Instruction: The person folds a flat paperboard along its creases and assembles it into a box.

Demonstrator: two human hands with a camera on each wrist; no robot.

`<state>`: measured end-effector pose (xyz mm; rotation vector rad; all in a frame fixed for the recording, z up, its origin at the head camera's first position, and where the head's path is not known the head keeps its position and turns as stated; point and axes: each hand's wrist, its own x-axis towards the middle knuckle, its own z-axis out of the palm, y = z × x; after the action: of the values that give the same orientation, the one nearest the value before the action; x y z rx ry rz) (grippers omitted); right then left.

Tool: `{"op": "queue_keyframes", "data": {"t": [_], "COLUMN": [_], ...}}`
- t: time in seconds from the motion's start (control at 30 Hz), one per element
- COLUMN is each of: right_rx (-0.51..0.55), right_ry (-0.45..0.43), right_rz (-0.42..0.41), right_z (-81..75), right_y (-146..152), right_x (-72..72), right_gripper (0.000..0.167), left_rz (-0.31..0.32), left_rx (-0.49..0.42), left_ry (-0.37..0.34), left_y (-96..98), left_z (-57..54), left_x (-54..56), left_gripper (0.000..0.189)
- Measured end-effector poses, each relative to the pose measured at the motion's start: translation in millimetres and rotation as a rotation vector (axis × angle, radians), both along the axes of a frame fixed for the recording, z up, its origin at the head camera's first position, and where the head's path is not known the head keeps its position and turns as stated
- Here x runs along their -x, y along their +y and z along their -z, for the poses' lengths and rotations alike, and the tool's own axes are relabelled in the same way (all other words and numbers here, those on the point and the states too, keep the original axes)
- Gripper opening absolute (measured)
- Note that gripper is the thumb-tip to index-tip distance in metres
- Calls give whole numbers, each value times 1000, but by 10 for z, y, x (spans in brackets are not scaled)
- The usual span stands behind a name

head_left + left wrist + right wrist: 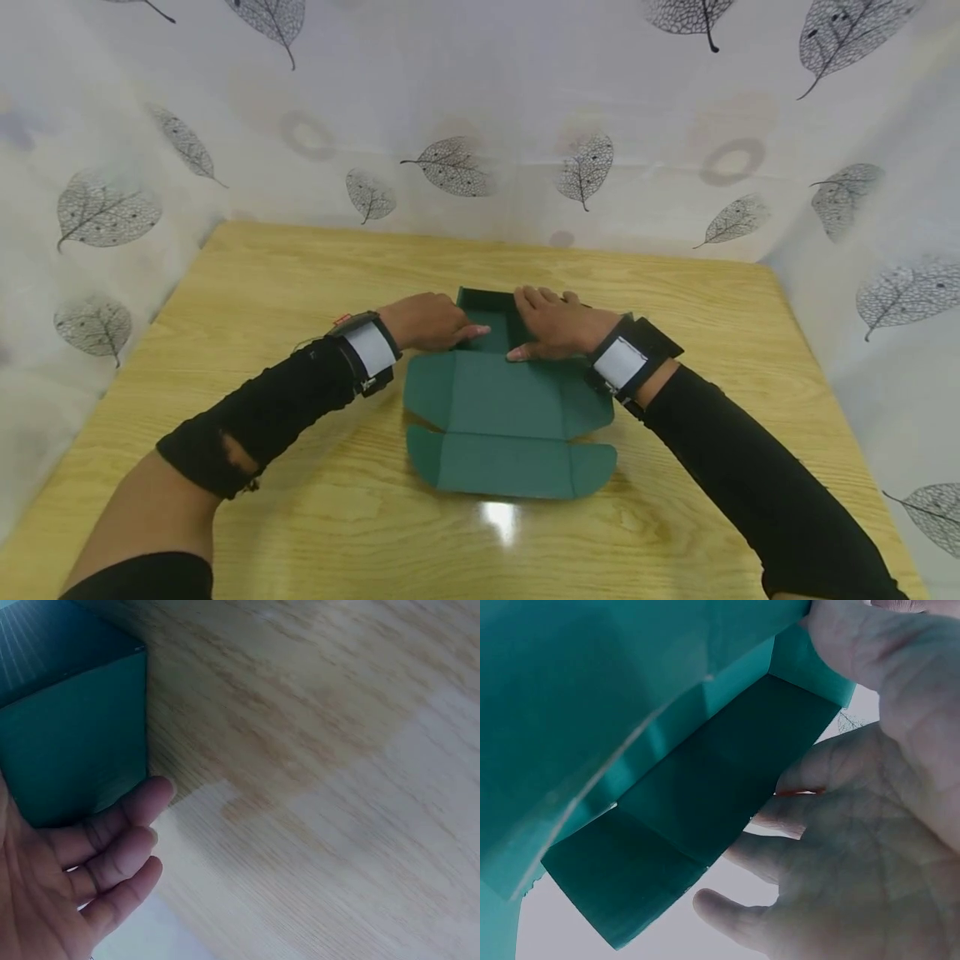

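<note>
A dark green cardboard box (506, 396) sits partly folded on the table, its lid flaps spread towards me and its walls raised at the back. My left hand (431, 323) holds the left wall, thumb reaching inside and fingers outside. In the left wrist view, fingers (124, 862) lie loosely bent by the green side panel (82, 735). Over the right part of the box spreads my right hand (558, 325), fingers extended at the back wall and thumb at the lid fold. The right wrist view shows its fingers along the edge of the folded back panel (712, 757).
The wood-grain table (300, 517) extends around the box. A pale curtain (517, 108) with leaf prints hangs behind it and along both sides. Bands with devices are strapped to both wrists, above black sleeves (757, 475).
</note>
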<state>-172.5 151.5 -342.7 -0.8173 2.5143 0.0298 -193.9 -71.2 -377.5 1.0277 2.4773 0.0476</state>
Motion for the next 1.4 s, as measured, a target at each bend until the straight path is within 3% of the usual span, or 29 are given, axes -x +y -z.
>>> {"op": "queue_keyframes", "data": {"t": [0.17,0.27,0.43,0.5,0.6,0.73,0.9,1.0,1.1,1.33,1.4], "right_rx": [0,16,36,48,74,111,150,154,147,172,183], "right_ry": [5,-11,-22,-29,-25,47,145,225,274,238,247], "right_rz": [3,-5,-36,-45,-70,-81,-11,10,37,64,45], "right_z": [23,27,6,2,2,22,59,68,64,84,96], "right_y": [-5,10,30,38,51,89,173,208,231,278,285], "right_x": [-10,-15,5,12,7,-7,-15,-11,-7,2,11], "right_gripper": [98,98,98,97,97,98,105,110,113,101,96], "left_rz": [-7,-18,-60,-58,1,91,121,127,127,-12,-50], "left_rx": [5,-74,-234,-273,-296,-299,-275,-269,-286,-376,-396], "left_ry": [-5,-18,55,41,30,172,300,335,292,-41,-105], "left_y": [-8,-88,-282,-342,-403,-438,-426,-396,-365,-311,-307], "left_z": [33,80,70,60,82,124,164,180,185,148,131], "left_x": [-57,-94,-82,-71,-87,-192,-425,-580,-721,-892,-921], "left_gripper": [62,57,42,44,51,46,39,39,40,40,36]}}
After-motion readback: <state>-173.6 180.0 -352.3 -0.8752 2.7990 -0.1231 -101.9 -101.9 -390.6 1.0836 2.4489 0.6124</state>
